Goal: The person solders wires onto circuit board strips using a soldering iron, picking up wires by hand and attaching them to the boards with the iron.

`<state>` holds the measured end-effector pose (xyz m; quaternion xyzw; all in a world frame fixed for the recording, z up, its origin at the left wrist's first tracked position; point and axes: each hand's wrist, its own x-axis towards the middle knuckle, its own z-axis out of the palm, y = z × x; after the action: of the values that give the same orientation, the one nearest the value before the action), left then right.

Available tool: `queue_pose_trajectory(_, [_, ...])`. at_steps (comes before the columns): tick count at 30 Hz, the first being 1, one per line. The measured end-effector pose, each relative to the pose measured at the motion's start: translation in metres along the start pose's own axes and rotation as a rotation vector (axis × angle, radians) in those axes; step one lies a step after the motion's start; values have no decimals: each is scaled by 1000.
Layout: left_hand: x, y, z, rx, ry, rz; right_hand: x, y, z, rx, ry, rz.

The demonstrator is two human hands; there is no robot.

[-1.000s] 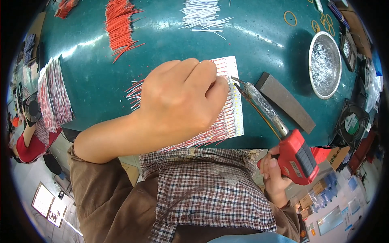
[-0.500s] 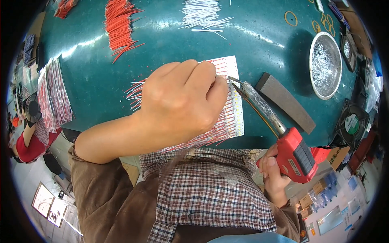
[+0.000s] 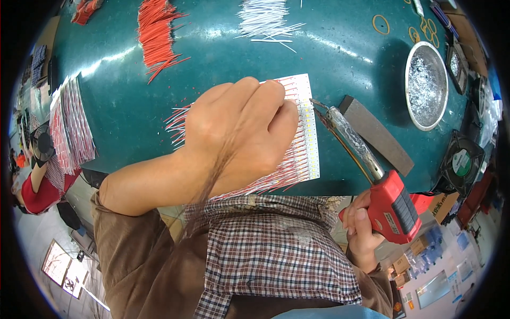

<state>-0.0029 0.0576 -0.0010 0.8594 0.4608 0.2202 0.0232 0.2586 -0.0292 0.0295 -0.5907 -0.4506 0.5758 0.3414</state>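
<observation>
My left hand (image 3: 237,127) is closed, knuckles up, over a white circuit board panel (image 3: 312,154). Its fingertips are hidden, so what they pinch, if anything, does not show. Rows of red and white wires (image 3: 177,118) run from the panel and stick out left of the hand. In my right hand (image 3: 362,229) is a red soldering gun (image 3: 392,208), its fingers wrapped round the handle. The gun's metal barrel slants up and left, with the tip near the panel's right edge, a little right of my left hand. A thin tube runs alongside the barrel.
A dark grey block (image 3: 377,135) lies right of the gun's barrel. Beyond it stand a metal bowl (image 3: 426,87) of silvery bits and a small fan (image 3: 460,162). Red wires (image 3: 155,37) and white wires (image 3: 264,18) lie at the back. Wired strips (image 3: 71,125) hang at the left edge.
The soldering gun has shifted slightly right, its tip drawing away from beside my left fingers to the panel's edge. My left hand has hardly moved.
</observation>
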Motion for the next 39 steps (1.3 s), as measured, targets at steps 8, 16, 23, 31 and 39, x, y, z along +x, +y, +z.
queue_pose_trajectory(8, [-4,1,5,-42,83,27,-4,-4,3,8,10,35])
queue_pose_trajectory(16, [-3,2,1,-38,48,23,-6,3,-4,-69,-54,18])
queue_pose_trajectory(23, [-3,4,1,-52,1,-5,-6,7,-4,-38,-63,42])
queue_pose_trajectory(31, [-1,4,0,-36,5,-1,-4,6,-6,-43,-82,-20])
queue_pose_trajectory(39, [-2,4,-2,-18,-15,-8,-4,0,-1,-4,-17,11])
